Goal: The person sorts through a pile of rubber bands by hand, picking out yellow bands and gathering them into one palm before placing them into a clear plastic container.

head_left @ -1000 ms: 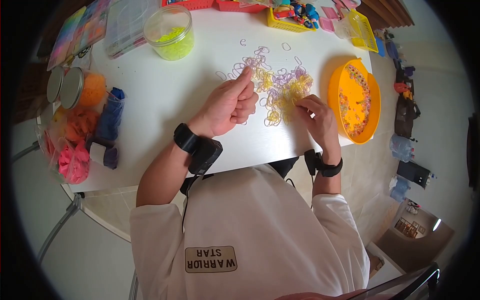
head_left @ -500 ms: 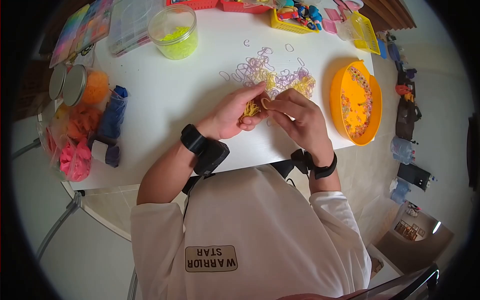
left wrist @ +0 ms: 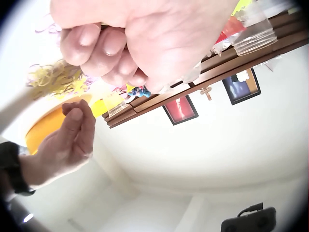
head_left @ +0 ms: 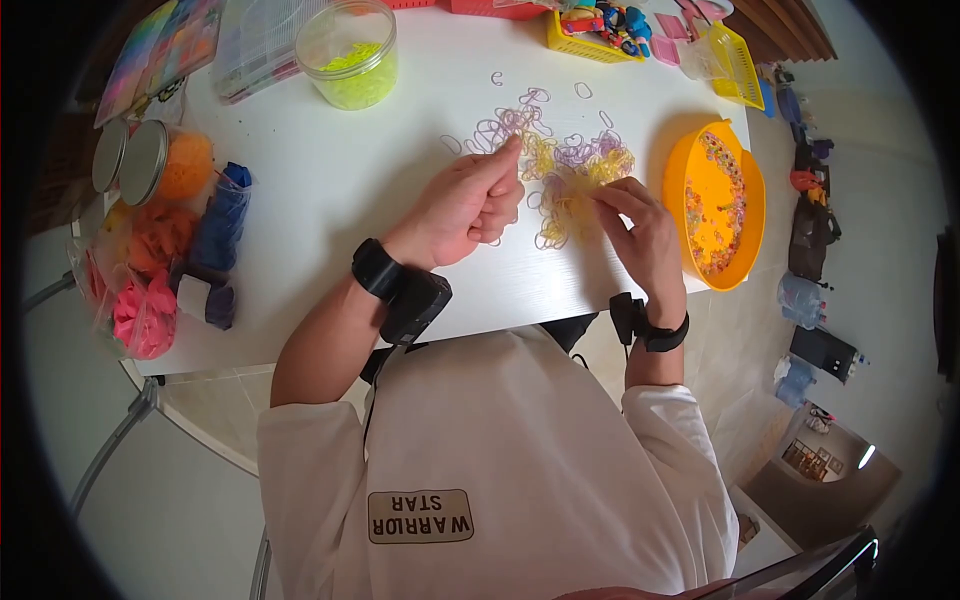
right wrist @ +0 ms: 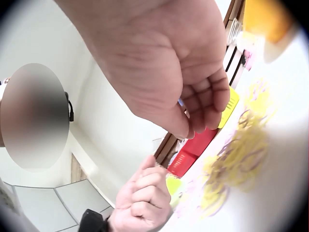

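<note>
Loose purple and yellow bands (head_left: 575,205) lie in a loose pile on the white table. In the head view my left hand (head_left: 455,210) is left of the pile, thumb extended and fingers curled round yellow bands that they now hide. Its curled fingers (left wrist: 104,50) fill the top of the left wrist view. My right hand (head_left: 645,235) hovers at the pile's right edge, fingers loosely bent and thumb near the fingertips. The right wrist view shows this hand (right wrist: 169,67) beside the yellow and purple bands (right wrist: 236,159), with nothing visible between its fingertips.
A yellow-orange bowl (head_left: 740,245) of small beads stands at the right. A clear tub (head_left: 360,90) of lime-green pieces is at the back left. Jars (head_left: 145,165) and bagged coloured bands (head_left: 145,315) line the left side; a yellow basket (head_left: 590,47) sits at the back.
My right hand has moved right, away from my left hand and back to the pile. The fingers of my left hand have closed over the yellow bands seen in its palm half a second ago.
</note>
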### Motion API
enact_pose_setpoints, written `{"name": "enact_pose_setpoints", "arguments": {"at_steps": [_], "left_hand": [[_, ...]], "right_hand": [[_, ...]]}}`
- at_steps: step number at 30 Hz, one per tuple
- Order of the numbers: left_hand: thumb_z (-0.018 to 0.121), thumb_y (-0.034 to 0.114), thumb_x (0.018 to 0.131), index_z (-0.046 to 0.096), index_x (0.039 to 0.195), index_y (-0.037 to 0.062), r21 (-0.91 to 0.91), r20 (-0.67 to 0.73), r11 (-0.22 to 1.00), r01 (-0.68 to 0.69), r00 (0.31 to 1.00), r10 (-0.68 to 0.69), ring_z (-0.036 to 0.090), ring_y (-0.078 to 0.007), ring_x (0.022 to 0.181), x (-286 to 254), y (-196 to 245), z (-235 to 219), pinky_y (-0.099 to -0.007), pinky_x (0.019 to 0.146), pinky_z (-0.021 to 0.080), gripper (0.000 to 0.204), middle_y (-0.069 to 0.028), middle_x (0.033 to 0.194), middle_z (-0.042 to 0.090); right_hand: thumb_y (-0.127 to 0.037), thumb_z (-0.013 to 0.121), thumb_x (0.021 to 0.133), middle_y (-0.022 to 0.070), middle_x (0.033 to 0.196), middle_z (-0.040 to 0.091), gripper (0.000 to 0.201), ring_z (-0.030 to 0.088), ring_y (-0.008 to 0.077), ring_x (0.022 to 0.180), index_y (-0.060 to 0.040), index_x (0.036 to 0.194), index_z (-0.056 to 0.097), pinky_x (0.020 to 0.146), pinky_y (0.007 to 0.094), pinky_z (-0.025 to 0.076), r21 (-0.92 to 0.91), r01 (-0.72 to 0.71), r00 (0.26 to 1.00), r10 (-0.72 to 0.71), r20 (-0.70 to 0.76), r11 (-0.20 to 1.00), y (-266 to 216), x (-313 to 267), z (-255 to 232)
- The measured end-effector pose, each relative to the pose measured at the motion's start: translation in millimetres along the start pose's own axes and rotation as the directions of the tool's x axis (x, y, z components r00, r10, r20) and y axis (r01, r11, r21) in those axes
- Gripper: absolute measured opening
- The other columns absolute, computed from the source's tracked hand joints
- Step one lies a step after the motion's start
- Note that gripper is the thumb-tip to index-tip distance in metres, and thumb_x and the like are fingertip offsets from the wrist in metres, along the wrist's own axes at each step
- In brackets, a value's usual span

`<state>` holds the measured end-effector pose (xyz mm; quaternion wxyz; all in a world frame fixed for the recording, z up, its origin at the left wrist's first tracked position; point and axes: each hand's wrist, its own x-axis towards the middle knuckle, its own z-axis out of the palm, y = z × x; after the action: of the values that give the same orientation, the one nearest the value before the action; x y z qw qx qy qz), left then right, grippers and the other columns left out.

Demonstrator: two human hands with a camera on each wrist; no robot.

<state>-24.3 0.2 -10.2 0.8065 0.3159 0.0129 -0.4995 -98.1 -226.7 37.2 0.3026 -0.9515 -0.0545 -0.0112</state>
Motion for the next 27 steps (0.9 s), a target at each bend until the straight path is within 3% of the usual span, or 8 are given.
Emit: {"name": "enact_pose_setpoints", "arguments": {"at_steps": [3, 9, 12, 15, 21, 24, 27], "left_hand": [[0.037, 0.051, 0.102, 0.027, 0.061, 0.0185, -0.086, -0.031, 0.996, -0.004, 1.000, 0.001, 0.014, -0.0064, 0.047, -0.9, 2.7, -0.3, -0.0238, 0.041, 0.014, 0.054, 0.0071, 0.055, 0.020], [0.037, 0.054, 0.102, 0.023, 0.058, 0.0195, -0.077, -0.050, 0.996, -0.046, 0.998, 0.042, 0.013, -0.0071, 0.046, -2.2, 5.2, 1.5, -0.0247, 0.041, 0.013, 0.057, 0.0073, 0.053, 0.018], [0.037, 0.053, 0.102, 0.024, 0.059, 0.0193, -0.078, -0.060, 0.996, -0.043, 0.997, 0.038, 0.013, -0.0072, 0.047, 0.0, 3.6, -0.1, -0.0247, 0.041, 0.013, 0.056, 0.0073, 0.053, 0.018], [0.037, 0.053, 0.102, 0.024, 0.059, 0.0191, -0.075, -0.045, 0.997, -0.034, 0.999, 0.031, 0.013, -0.0072, 0.047, 0.2, 2.9, -1.8, -0.0246, 0.041, 0.013, 0.056, 0.0072, 0.054, 0.019], [0.036, 0.053, 0.102, 0.025, 0.060, 0.0189, -0.068, -0.013, 0.997, -0.022, 1.000, 0.021, 0.014, -0.0070, 0.048, 0.9, 1.7, -3.6, -0.0240, 0.042, 0.014, 0.055, 0.0070, 0.054, 0.020], [0.035, 0.052, 0.102, 0.026, 0.061, 0.0187, -0.063, -0.006, 0.998, -0.015, 1.000, 0.015, 0.015, -0.0067, 0.048, 1.4, 1.1, -4.7, -0.0235, 0.042, 0.014, 0.054, 0.0070, 0.055, 0.021], [0.035, 0.052, 0.102, 0.027, 0.061, 0.0185, -0.061, -0.003, 0.998, -0.012, 1.000, 0.012, 0.016, -0.0065, 0.049, 1.6, 1.3, -4.1, -0.0233, 0.042, 0.015, 0.054, 0.0069, 0.056, 0.022]], "right_hand": [[-0.006, 0.068, 0.083, 0.0093, 0.089, 0.065, 0.013, 0.064, 0.0277, 0.073, -0.0032, 0.096, 0.069, 0.067, 0.0354, 0.051, -0.050, -0.050, 0.998, 0.052, 0.030, 0.998, 9.6, -7.8, 0.8], [-0.009, 0.069, 0.081, 0.0087, 0.087, 0.063, 0.010, 0.064, 0.0286, 0.071, -0.0049, 0.090, 0.069, 0.065, 0.0365, 0.051, -0.103, -0.027, 0.997, 0.033, 0.065, 0.994, 10.3, -12.6, 14.4], [-0.006, 0.069, 0.081, 0.0086, 0.087, 0.062, 0.013, 0.063, 0.0245, 0.070, -0.0024, 0.093, 0.068, 0.065, 0.0316, 0.050, -0.092, -0.011, 0.996, 0.019, 0.084, 0.996, 11.9, -12.1, 17.4], [-0.010, 0.069, 0.081, 0.0086, 0.087, 0.064, 0.009, 0.064, 0.0282, 0.071, -0.0048, 0.089, 0.069, 0.064, 0.0353, 0.051, -0.042, -0.053, 0.995, 0.056, 0.086, 0.998, 9.8, -11.4, 15.7], [-0.005, 0.068, 0.083, 0.0065, 0.087, 0.064, 0.009, 0.062, 0.0181, 0.070, -0.0010, 0.091, 0.068, 0.066, 0.0299, 0.050, 0.157, -0.111, 0.992, 0.101, 0.069, 0.981, 7.9, -10.8, 5.8], [-0.006, 0.068, 0.085, 0.0067, 0.087, 0.064, 0.011, 0.061, 0.0167, 0.072, 0.0008, 0.092, 0.065, 0.067, 0.0290, 0.050, 0.196, -0.115, 0.992, 0.104, 0.064, 0.974, 7.2, -9.2, 2.1], [-0.008, 0.067, 0.088, 0.0083, 0.087, 0.065, 0.012, 0.063, 0.0179, 0.074, 0.0013, 0.095, 0.063, 0.068, 0.0290, 0.050, 0.375, -0.154, 0.988, 0.150, 0.040, 0.914, 16.1, -12.5, 10.2]]}}
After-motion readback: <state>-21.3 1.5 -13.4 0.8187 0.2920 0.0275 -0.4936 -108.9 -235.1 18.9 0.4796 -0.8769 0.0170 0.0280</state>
